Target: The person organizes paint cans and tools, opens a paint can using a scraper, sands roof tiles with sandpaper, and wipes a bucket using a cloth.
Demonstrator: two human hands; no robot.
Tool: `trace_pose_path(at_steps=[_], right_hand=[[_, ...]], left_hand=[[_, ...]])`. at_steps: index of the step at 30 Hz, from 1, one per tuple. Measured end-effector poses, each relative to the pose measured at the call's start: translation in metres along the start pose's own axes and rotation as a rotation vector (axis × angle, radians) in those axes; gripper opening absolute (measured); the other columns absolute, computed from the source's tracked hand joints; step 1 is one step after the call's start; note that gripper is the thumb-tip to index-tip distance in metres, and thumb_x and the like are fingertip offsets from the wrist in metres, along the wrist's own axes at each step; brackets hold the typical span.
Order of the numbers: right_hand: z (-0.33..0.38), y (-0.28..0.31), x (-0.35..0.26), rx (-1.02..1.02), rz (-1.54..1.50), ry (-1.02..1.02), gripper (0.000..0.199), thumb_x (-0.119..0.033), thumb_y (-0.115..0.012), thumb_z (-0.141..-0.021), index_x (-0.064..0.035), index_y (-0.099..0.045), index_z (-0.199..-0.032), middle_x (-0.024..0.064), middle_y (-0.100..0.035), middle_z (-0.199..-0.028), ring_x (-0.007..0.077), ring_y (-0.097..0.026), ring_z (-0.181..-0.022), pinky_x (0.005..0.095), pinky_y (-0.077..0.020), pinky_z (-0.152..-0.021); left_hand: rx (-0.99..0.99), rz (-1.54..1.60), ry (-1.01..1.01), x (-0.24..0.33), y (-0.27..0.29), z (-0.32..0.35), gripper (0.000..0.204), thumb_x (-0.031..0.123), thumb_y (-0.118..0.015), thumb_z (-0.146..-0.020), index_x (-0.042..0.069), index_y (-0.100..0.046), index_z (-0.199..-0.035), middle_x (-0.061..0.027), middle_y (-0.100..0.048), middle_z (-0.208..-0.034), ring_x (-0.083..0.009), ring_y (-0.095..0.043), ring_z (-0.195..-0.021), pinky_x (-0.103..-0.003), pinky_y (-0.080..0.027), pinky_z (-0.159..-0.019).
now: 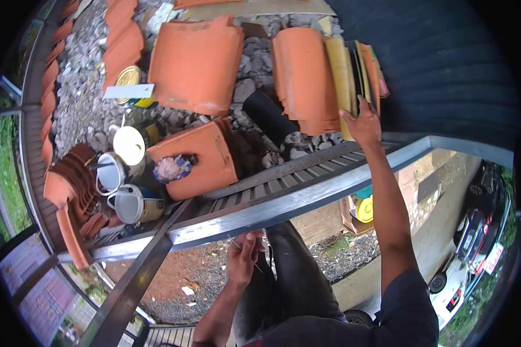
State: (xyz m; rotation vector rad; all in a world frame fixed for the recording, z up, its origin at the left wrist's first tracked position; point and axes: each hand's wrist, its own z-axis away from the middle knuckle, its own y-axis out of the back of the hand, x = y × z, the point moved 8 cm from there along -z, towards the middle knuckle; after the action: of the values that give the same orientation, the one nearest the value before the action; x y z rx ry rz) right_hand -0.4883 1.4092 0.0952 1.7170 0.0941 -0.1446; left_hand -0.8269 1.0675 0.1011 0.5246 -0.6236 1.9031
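Note:
My right hand (363, 122) reaches up to a row of stacked roof tiles at the upper right. Its thumb lies against a yellow roof tile (337, 75) and its fingers reach over the near end beside a dark tile, gripping the edge. Left of it leans a stack of orange roof tiles (304, 75). My left hand (244, 257) is closed below the metal beam (260, 217), in front of my legs. A thin wire-like strand (257, 268) pokes out of its fingers; the rest is hidden.
Grey rubble (84, 87) covers the bed behind the beam. A large orange tile (197, 63), a black tile (269, 115), a white bucket (134, 203) and cans stand there. A crumpled bundle (175, 168) lies on another tile. Ground and parked vehicles (466, 248) show far below.

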Motion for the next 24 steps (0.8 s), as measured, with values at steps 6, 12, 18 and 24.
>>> trace_pose_path(at_steps=[6,12,18,24], right_hand=[[0.007,0.021,-0.008,0.019,-0.355,-0.130,0.018,-0.017,-0.062,-0.094,-0.0033,-0.070,-0.104,0.0197,-0.071,-0.093,0.0342,-0.071,-0.083,0.0409,-0.0545,-0.077],[0.049,0.022,0.028,-0.006,-0.858,-0.376,0.019,-0.006,-0.072,-0.095,0.0055,-0.071,-0.110,0.0086,-0.076,-0.104,0.0109,-0.068,-0.092,0.0245,-0.0519,-0.085],[0.022,0.068,0.007,0.247,-0.843,-0.407,0.019,-0.005,-0.077,-0.090,0.0042,-0.072,-0.106,0.0099,-0.077,-0.099,0.0129,-0.070,-0.084,0.0258,-0.0546,-0.079],[0.021,0.042,-0.052,0.240,-0.707,-0.280,0.015,0.000,-0.080,-0.087,0.0048,-0.070,-0.098,0.0054,-0.074,-0.085,0.0076,-0.064,-0.074,0.0236,-0.0502,-0.068]], left_hand=[[-0.053,-0.061,0.049,0.038,-0.010,-0.037,0.045,0.044,-0.053,-0.106,0.002,-0.069,-0.113,-0.0017,-0.063,-0.078,-0.0041,-0.044,-0.060,-0.021,-0.036,-0.056],[-0.150,-0.043,-0.137,0.093,-0.027,-0.093,0.032,0.029,-0.059,-0.106,-0.001,-0.068,-0.113,-0.0038,-0.067,-0.088,-0.0095,-0.063,-0.078,-0.025,-0.049,-0.069],[-0.195,-0.007,-0.120,0.088,-0.021,-0.111,0.033,0.033,-0.063,-0.103,0.003,-0.068,-0.116,0.0008,-0.066,-0.085,-0.0079,-0.067,-0.085,-0.022,-0.042,-0.060],[-0.084,-0.086,0.022,0.067,0.027,-0.102,0.025,0.023,-0.064,-0.103,0.001,-0.069,-0.113,-0.0006,-0.068,-0.086,-0.0070,-0.066,-0.083,-0.022,-0.043,-0.061]])
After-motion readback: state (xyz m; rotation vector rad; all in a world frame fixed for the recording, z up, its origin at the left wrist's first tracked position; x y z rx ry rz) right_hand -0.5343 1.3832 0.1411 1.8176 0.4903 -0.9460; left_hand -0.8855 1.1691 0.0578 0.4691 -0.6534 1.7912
